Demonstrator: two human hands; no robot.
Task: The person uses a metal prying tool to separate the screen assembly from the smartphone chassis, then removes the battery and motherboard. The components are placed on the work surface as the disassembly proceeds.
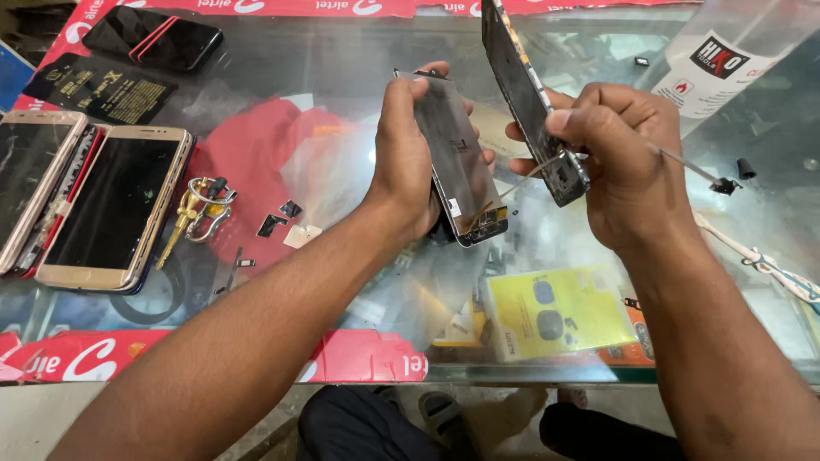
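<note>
- A flat yellow package (559,312) lies under the glass near the front edge, with two dark ovals printed on it.
- A black rectangular packet (98,90) with gold print sits far left.
- Two gold-framed phones (111,209) lie side by side at left, dark screens up.
- A black phone (154,38) rests at the back left.
- A white label (713,72) with a black patch wraps a clear bottle, top right.
- Red printed strips (359,354) run along the counter edges.

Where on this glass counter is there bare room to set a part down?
Bare glass lies between the left hand and the keys, and right of the right hand below the black cap. The gold phones crowd the left edge.
</note>
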